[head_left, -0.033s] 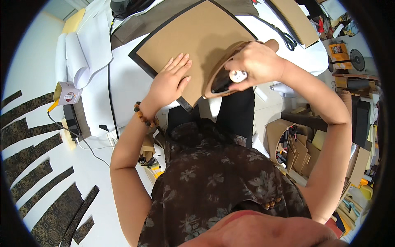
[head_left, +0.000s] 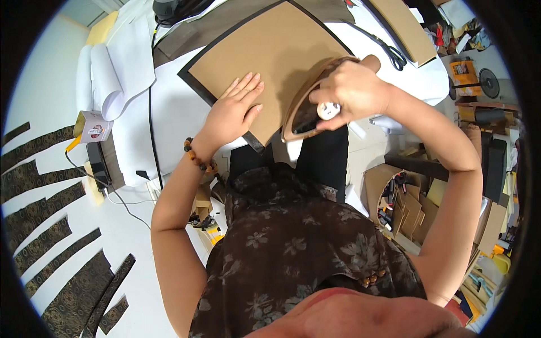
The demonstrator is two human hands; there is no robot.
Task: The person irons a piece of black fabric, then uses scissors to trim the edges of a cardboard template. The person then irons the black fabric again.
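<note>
A brown board [head_left: 253, 50] with a black border lies on the white-covered table, one corner toward me. My left hand [head_left: 239, 101] rests flat on its left part, fingers stretched out. At the board's right edge, my right hand [head_left: 355, 90] is closed around a white round-ended piece [head_left: 328, 110], whose kind I cannot make out. Under that hand stands a tilted, brown curved-rimmed thing [head_left: 293, 121] with a dark inner face. Whether the white piece is part of it is hidden by my fingers. A brown rounded end [head_left: 370, 63] sticks out beyond my knuckles.
Black scissors [head_left: 394, 56] lie beyond my right hand, near a long cardboard piece [head_left: 403, 28]. White paper rolls [head_left: 104, 79] and a small box [head_left: 94, 128] are at the left, above dark patterned strips [head_left: 45, 236]. A carton [head_left: 389, 174] with cardboard scraps stands at lower right.
My right hand, the white piece and the curved-rimmed thing have shifted slightly right and toward me. My left hand stays flat in almost the same place.
</note>
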